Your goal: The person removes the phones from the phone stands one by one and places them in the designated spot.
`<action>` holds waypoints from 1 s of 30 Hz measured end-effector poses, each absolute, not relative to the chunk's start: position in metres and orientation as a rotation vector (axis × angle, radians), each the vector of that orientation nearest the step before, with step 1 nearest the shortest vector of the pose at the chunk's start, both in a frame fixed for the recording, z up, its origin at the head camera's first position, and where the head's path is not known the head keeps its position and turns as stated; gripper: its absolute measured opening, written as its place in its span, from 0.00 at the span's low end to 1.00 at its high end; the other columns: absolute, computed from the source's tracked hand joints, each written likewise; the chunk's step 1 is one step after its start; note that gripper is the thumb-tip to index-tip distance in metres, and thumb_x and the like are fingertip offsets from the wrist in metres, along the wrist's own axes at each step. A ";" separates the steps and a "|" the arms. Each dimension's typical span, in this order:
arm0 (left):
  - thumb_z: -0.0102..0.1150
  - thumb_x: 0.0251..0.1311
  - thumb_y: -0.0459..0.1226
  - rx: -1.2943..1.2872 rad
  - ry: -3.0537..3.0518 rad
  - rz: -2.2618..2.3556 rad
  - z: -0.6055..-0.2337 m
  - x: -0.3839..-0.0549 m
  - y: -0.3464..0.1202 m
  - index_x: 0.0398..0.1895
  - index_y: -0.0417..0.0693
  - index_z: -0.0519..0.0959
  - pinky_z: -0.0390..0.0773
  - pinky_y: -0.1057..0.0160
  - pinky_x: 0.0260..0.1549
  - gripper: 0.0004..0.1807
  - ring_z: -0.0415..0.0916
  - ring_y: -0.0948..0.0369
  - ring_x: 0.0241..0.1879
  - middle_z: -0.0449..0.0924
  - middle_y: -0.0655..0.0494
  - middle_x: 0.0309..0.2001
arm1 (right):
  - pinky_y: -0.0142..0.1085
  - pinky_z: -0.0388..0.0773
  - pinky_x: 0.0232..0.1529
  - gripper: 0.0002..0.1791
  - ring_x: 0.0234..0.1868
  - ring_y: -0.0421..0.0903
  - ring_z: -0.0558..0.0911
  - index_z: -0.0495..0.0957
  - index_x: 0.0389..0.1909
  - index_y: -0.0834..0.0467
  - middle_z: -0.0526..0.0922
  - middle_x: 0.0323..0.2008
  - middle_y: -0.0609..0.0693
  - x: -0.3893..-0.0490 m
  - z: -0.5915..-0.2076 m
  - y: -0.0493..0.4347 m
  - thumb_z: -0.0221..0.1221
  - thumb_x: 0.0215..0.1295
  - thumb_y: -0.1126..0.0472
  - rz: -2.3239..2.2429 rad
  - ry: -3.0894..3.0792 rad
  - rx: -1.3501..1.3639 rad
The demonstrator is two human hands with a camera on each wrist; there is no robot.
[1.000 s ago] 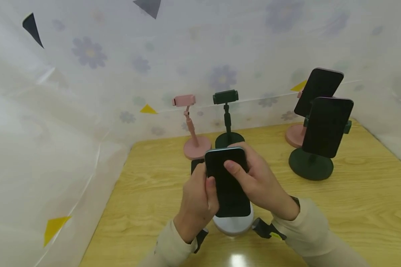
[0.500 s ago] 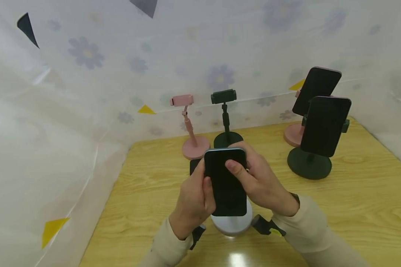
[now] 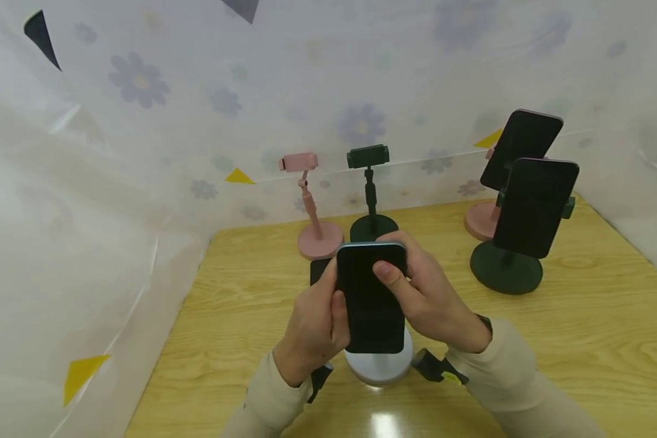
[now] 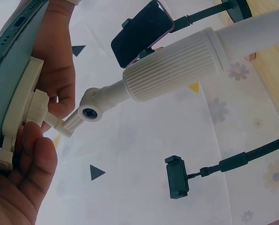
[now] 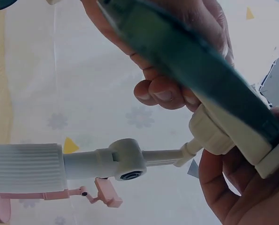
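A phone (image 3: 369,304) with a dark screen and teal back (image 5: 191,70) sits in the clamp (image 4: 22,101) of a white phone stand. My left hand (image 3: 314,322) grips its left side, thumb along the screen edge. On the upper right, my right hand (image 3: 427,289) holds it with the thumb over the screen and fingers behind. Both wrist views show fingers around the clamp and its knob (image 5: 212,129). Below these lie the hinge (image 4: 90,110) and ribbed column (image 4: 172,65). The round white base (image 3: 380,368) shows under the phone in the head view.
A pink phone stand (image 3: 320,240) and a dark green one (image 3: 371,191) stand behind with bare clamps. At right, another green stand (image 3: 506,267) and pink stand (image 3: 479,222) each carry a phone. A dark flat thing (image 3: 319,269) lies partly hidden behind my left hand.
Both hands keep their grip on the phone, which now stands slightly straighter in the head view. The left hand has shifted a little to the left; the view itself moved slightly.
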State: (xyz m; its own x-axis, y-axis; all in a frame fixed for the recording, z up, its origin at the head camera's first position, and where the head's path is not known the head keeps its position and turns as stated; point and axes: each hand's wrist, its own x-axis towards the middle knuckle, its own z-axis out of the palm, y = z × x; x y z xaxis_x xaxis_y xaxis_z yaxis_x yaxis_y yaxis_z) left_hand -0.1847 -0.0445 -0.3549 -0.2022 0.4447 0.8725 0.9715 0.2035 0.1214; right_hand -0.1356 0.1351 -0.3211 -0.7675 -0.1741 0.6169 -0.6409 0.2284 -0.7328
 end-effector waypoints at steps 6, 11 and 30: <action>0.30 0.78 0.36 -1.340 -1.780 -0.905 -0.355 -0.185 -0.047 0.60 0.24 0.66 0.84 0.66 0.32 0.23 0.79 0.59 0.28 0.81 0.43 0.40 | 0.35 0.85 0.35 0.10 0.38 0.36 0.81 0.67 0.49 0.69 0.78 0.38 0.57 -0.136 -0.323 0.135 0.48 0.77 0.65 1.537 -2.089 0.751; 0.30 0.78 0.36 -1.343 -1.775 -0.876 -0.355 -0.185 -0.048 0.60 0.24 0.66 0.83 0.66 0.30 0.23 0.78 0.60 0.27 0.81 0.44 0.38 | 0.33 0.84 0.36 0.11 0.40 0.36 0.79 0.66 0.50 0.70 0.77 0.38 0.57 -0.135 -0.325 0.134 0.48 0.76 0.65 1.519 -2.079 0.754; 0.30 0.77 0.36 -1.366 -1.730 -0.917 -0.357 -0.189 -0.049 0.56 0.25 0.68 0.83 0.63 0.32 0.22 0.79 0.58 0.29 0.82 0.43 0.38 | 0.31 0.83 0.37 0.13 0.39 0.36 0.79 0.65 0.50 0.71 0.76 0.38 0.57 -0.137 -0.325 0.136 0.48 0.77 0.63 1.478 -2.056 0.804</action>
